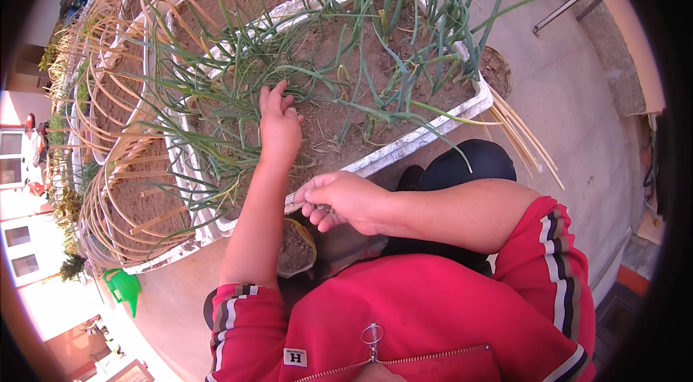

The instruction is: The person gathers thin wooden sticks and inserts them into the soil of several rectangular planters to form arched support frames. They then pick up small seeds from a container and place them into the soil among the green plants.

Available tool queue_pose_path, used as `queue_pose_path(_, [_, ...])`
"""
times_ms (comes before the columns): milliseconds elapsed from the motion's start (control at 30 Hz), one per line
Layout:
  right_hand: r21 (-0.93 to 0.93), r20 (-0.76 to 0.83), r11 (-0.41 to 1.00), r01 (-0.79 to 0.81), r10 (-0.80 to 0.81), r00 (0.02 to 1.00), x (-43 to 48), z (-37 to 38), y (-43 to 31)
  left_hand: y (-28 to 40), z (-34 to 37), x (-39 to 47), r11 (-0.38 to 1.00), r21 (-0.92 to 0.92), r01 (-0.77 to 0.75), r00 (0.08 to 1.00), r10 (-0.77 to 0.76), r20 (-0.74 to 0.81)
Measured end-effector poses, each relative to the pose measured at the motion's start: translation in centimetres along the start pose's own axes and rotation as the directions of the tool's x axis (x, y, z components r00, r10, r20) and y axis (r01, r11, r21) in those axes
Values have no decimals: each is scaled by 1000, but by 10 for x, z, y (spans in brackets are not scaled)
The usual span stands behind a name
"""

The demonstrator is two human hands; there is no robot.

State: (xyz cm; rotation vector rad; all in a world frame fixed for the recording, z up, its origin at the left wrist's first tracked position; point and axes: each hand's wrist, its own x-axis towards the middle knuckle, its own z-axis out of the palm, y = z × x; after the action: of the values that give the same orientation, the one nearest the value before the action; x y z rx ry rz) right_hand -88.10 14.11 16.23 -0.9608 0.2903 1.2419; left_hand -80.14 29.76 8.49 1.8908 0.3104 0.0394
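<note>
My left hand (280, 125) reaches into the green onions (238, 90) growing in a white foam planter box (390, 153). Its fingers are extended and partly apart over the soil (319, 122), next to thin leaves. Something small and pale may lie by its thumb; I cannot tell what. Close to the near rim of the box, my right hand (346, 201) is half curled, palm side partly hidden. Small greyish-brown dry bits (326, 209) show between its fingers. Taller, thicker onion leaves (400, 19) stand towards the far right of the box and lean over its edge.
A pot of soil (296, 247) stands below my hands. Thin wooden sticks (522, 133) lean at the box's right corner. More planters with bent bamboo hoops (116, 90) line the left, near a green watering can (123, 289). A metal rail (574, 2) juts from the right.
</note>
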Motion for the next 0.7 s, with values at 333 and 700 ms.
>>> queue_pose_path(333, [11, 66, 1000, 12, -13, 998, -6, 4, 1, 1, 1, -26, 925, 243, -294, 953, 262, 155])
queue_pose_path(700, [34, 48, 997, 70, -71, 996, -8, 0, -1, -3, 49, 6, 504, 770, -391, 918, 155, 365])
